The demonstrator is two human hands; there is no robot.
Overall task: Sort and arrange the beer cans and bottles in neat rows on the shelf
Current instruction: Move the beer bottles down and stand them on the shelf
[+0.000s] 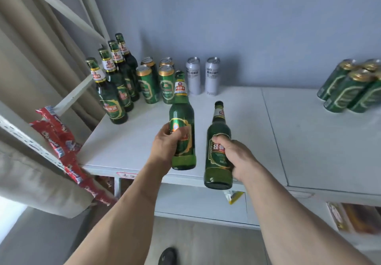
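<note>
**Two bottles in the hands, the rest standing on the white shelf**

The left hand (165,141) is curled around the body of one green bottle (182,128), and the right hand (233,151) grips a second green bottle (218,151) around its label. Both bottles are upright and are held over the front edge of the shelf (237,124); it is not clear if the bottom of either one touches it.

On the shelf, four green bottles (115,91) stand in one line at the left end, going from the front toward the wall. Just beside them stand four green cans (156,81) with gold tops, two in front and two behind. To the right of these are two silver cans (203,75), side by side near the wall. At the far right is a group of green cans (346,87); at least four can be counted, but the picture edge cuts this group, so the full number cannot be told.

Red snack packets (59,139) hang at the left of the shelf. On the lower level some packets (354,217) are visible, blurred and partly hidden. A dark shoe (168,255) shows at the bottom edge.
</note>
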